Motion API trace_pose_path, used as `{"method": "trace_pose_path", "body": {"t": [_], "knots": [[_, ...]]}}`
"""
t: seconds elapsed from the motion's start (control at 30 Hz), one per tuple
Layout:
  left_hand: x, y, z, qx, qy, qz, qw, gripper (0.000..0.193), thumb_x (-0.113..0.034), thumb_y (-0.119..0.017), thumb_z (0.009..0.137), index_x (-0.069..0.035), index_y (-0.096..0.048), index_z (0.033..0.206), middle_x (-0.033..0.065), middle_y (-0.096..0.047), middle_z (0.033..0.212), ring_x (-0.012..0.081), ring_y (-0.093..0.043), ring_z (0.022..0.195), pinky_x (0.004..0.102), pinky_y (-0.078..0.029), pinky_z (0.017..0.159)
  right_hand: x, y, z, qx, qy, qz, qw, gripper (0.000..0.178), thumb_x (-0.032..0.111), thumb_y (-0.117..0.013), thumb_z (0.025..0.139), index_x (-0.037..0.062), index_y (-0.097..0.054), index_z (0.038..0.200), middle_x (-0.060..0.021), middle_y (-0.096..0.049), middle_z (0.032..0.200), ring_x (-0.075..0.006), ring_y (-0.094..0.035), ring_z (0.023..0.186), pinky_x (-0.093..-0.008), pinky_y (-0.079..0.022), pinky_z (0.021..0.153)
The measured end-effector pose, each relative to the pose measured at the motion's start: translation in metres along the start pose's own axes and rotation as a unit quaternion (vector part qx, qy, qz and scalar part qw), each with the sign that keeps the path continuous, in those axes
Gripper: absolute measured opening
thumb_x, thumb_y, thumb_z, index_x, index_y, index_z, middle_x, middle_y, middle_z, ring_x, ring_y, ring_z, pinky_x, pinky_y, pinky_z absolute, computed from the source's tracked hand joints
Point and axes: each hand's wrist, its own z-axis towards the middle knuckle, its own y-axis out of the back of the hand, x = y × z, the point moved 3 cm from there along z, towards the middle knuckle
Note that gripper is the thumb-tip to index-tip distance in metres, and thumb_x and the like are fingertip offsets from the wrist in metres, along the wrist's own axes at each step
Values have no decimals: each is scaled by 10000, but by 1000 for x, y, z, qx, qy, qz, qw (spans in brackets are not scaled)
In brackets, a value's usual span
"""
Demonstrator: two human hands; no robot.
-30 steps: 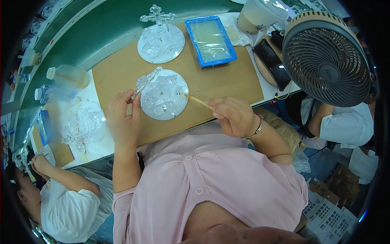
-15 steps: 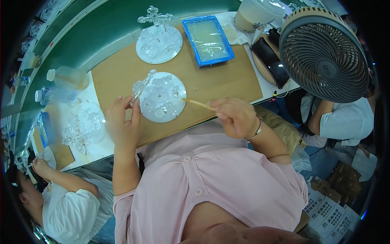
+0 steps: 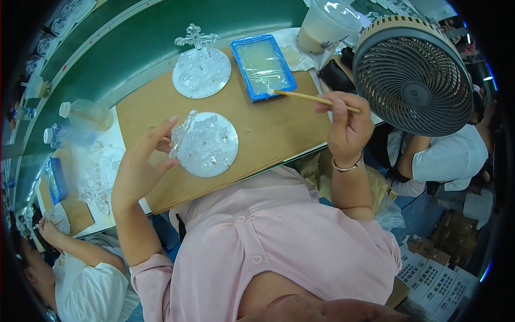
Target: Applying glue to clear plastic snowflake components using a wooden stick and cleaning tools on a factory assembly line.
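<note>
A round white disc (image 3: 209,170) covered with clear crystal-like pieces lies on the brown board before me. A clear cross-shaped piece (image 3: 182,131) leans at its left edge. My left hand (image 3: 145,155) is beside that piece, open, thumb and fingers spread; whether a fingertip touches it I cannot tell. My right hand (image 3: 348,123) is closed round a thin wooden stick (image 3: 306,97). The stick's pale tip is at the near edge of a blue tray (image 3: 248,85), which is covered with clear film and has pale contents. Behind stands a similar disc (image 3: 201,92) with an upright clear cross (image 3: 197,37).
A grey fan (image 3: 413,86) stands at the right, near a dark case (image 3: 335,75) and a lidded cup (image 3: 322,32). Two bottles (image 3: 88,114) and more clear pieces (image 3: 102,180) are at the left. Other people sit on both sides.
My right hand has moved right and up, taking the stick's tip from the near disc to the blue tray. My left hand has shifted left and its fingers have spread from the clear cross.
</note>
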Motion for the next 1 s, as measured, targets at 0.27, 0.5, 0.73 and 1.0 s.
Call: {"method": "trace_pose_path", "body": {"t": [0.27,0.5,0.73,1.0], "knots": [[-9,1,0,24,-95,29,995,685,-14,-822,574,-109,-574,1205,90,-588,1121,227,-612,924,328,-513,811,-18,-26,14,89,-6,-72,993,131,72,-507,962,-57,-526,977,-141,-664,887,-150,-671,712,-245,-542,660],[4,-3,-4,-16,-89,34,995,714,-23,-836,561,-87,-535,1205,118,-529,1330,316,-485,1255,385,-431,1015,-15,-17,15,91,25,-86,992,117,57,-490,964,-54,-506,998,-152,-665,875,-153,-662,733,-242,-534,671],[14,-12,-11,-38,-104,-18,994,741,-48,-846,577,-62,-488,1225,135,-553,1303,326,-460,1284,414,-393,1050,5,-14,-10,45,50,74,995,91,65,-496,955,-18,-520,985,-160,-674,895,-194,-670,736,-293,-537,661],[14,-13,-8,-42,-91,-9,995,741,-76,-853,586,-57,-486,1230,142,-578,1268,333,-461,1283,416,-386,1048,5,-62,-22,214,90,76,970,59,30,-567,897,15,-535,945,-134,-662,831,-259,-670,696,-310,-527,617]]}}
